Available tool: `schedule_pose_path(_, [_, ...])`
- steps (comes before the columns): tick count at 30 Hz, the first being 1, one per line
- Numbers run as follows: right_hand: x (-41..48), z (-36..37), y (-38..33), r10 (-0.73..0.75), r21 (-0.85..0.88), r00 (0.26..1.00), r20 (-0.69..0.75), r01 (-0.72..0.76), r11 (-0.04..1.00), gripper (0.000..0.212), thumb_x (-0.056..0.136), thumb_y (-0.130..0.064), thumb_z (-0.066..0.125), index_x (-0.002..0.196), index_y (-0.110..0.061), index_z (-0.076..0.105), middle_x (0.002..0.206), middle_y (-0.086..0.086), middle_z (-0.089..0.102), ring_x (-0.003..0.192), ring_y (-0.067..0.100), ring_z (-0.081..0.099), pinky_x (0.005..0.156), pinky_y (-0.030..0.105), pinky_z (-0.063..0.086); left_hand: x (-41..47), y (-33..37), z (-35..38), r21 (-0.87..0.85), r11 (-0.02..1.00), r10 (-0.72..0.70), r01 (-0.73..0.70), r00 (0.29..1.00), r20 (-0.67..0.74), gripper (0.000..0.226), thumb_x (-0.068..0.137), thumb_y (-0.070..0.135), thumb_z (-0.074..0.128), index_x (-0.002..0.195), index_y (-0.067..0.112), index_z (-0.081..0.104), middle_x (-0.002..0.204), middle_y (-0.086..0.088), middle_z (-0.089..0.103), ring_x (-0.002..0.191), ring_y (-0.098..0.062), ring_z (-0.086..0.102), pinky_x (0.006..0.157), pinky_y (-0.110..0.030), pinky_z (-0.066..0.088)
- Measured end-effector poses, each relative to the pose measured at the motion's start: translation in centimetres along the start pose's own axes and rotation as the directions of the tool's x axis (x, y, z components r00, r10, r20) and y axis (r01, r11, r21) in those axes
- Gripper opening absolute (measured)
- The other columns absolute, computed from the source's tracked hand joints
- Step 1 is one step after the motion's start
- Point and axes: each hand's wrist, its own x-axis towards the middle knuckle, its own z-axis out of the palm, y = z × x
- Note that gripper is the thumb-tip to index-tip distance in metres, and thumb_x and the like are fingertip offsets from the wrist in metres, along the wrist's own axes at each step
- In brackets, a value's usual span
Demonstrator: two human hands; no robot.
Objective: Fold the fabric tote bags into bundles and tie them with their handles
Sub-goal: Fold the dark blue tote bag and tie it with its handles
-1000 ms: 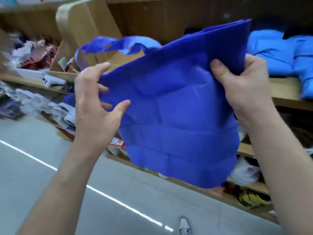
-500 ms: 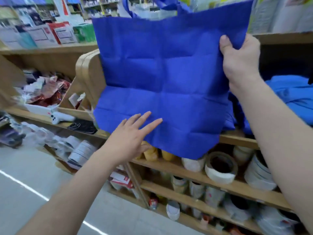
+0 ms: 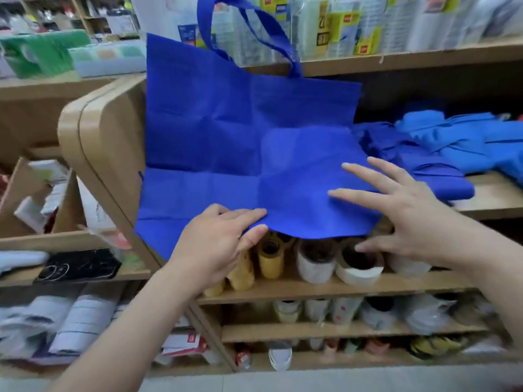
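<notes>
Big blue non-woven fabric tote bag (image 3: 226, 123) spread flat, unfolded, handles (image 3: 254, 26) loose. Its bottom edge pinched by left hand (image 3: 215, 244); right hand (image 3: 410, 219) open, fingers spread. Prob. barely begun: folding & tying left.

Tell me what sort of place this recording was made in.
Probably a shop or stockroom: wooden shelves hold rows of tape rolls, labelled packaged goods line the top shelf, and blue tote bags lie piled.

A yellow label (image 3: 323, 24) on a top-shelf packet (image 3: 338, 29) shows "12"; other print is too blurred.
</notes>
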Motion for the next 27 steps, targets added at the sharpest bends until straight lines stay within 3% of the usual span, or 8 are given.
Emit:
schedule_pose_path(2, [0.1, 1.4, 0.9, 0.026, 0.094, 0.987, -0.157, -0.011, 0.996, 0.058, 0.073, -0.018, 0.055, 0.119, -0.054, 0.059, 0.142, -0.022, 0.045, 0.141, 0.020, 0.032, 0.089, 0.062, 0.044, 0.0, 0.1, -0.6, 0.017, 0.999, 0.030, -0.031, 0.999, 0.043, 0.071, 0.085, 0.073, 0.014, 0.142, 0.042, 0.043, 0.138, 0.027, 0.051, 0.109, -0.016, 0.046, 0.087, -0.033, 0.046])
schedule_pose_path(6, [0.6, 2.0, 2.4, 0.118, 0.328, 0.963, -0.244, -0.032, 0.944, 0.052, 0.074, 0.001, 0.049, 0.099, -0.040, 0.071, 0.117, -0.030, 0.059, 0.124, -0.003, 0.047, 0.107, 0.038, 0.041, -1.3, -2.8, -1.7, 0.165, 0.986, -0.002, -0.024, 0.988, 0.153, 0.067, 0.087, 0.031, 0.059, 0.146, 0.045, 0.031, 0.152, 0.025, 0.032, 0.135, -0.009, 0.035, 0.104, -0.031, 0.036])
schedule_pose_path(10, [1.0, 1.2, 2.4, 0.278, 0.528, 0.924, -0.262, -0.104, 0.843, 0.024, 0.084, -0.010, 0.075, 0.091, -0.033, 0.072, 0.103, -0.011, 0.071, 0.098, -0.015, 0.058, 0.088, 0.006, 0.041, -3.5, -6.8, -3.1, -0.348, 0.898, -0.259, 0.268, 0.963, 0.072, 0.042, 0.089, 0.010, 0.067, 0.102, 0.049, 0.070, 0.110, 0.027, 0.067, 0.111, -0.005, 0.060, 0.095, -0.023, 0.044])
schedule_pose_path(13, [1.9, 0.4, 2.5, 0.410, 0.600, 0.875, -0.257, -0.188, 0.778, 0.009, 0.085, -0.024, 0.073, 0.080, -0.016, 0.073, 0.077, 0.008, 0.069, 0.064, 0.002, 0.056, 0.063, 0.017, 0.043, -3.5, -7.1, -2.6, -0.594, 0.731, -0.434, 0.335, 0.900, -0.027, 0.004, 0.088, 0.024, 0.069, 0.086, 0.025, 0.072, 0.078, 0.002, 0.071, 0.084, -0.023, 0.065, 0.077, -0.034, 0.048])
schedule_pose_path(17, [3.6, 0.7, 2.3, 0.495, 0.515, 0.787, -0.368, -0.271, 0.813, 0.023, 0.082, -0.035, 0.076, 0.076, -0.016, 0.064, 0.072, 0.005, 0.063, 0.069, 0.020, 0.057, 0.065, 0.030, 0.041, -2.0, -5.6, -2.0, -0.344, 0.847, -0.511, 0.405, 0.797, -0.322, 0.020, 0.085, 0.034, 0.072, 0.099, 0.030, 0.059, 0.091, 0.004, 0.069, 0.085, -0.025, 0.064, 0.072, -0.041, 0.052])
schedule_pose_path(20, [4.6, 0.9, 2.0, 0.521, 0.438, 0.758, -0.392, -0.345, 0.830, 0.026, 0.079, -0.028, 0.079, 0.094, -0.022, 0.059, 0.080, 0.007, 0.058, 0.074, 0.024, 0.052, 0.066, 0.032, 0.032, -1.0, -5.6, -1.3, -0.042, 0.936, -0.339, 0.350, 0.861, -0.380, 0.051, 0.080, 0.023, 0.077, 0.124, 0.025, 0.051, 0.110, -0.005, 0.058, 0.094, -0.033, 0.061, 0.068, -0.045, 0.054])
schedule_pose_path(24, [5.3, 1.2, 2.3, 0.390, 0.306, 0.855, -0.341, -0.291, 0.906, 0.024, 0.084, -0.015, 0.074, 0.098, -0.032, 0.066, 0.098, 0.000, 0.052, 0.092, 0.015, 0.052, 0.083, 0.031, 0.040, 0.2, -6.7, -1.2, 0.157, 0.988, 0.025, -0.004, 0.992, -0.128, 0.037, 0.090, 0.025, 0.057, 0.126, 0.027, 0.064, 0.137, -0.009, 0.055, 0.125, -0.035, 0.052, 0.098, -0.053, 0.046])
schedule_pose_path(27, [5.4, 0.6, 2.9, 0.347, 0.241, 0.907, -0.237, -0.291, 0.926, 0.015, 0.087, -0.022, 0.071, 0.095, -0.034, 0.073, 0.117, -0.010, 0.058, 0.114, 0.016, 0.053, 0.096, 0.030, 0.038, 0.1, -7.3, -1.2, 0.061, 0.997, -0.054, 0.039, 0.963, 0.264, 0.077, 0.079, 0.081, 0.021, 0.149, 0.048, 0.015, 0.159, 0.016, 0.007, 0.148, -0.008, 0.010, 0.120, -0.037, 0.019])
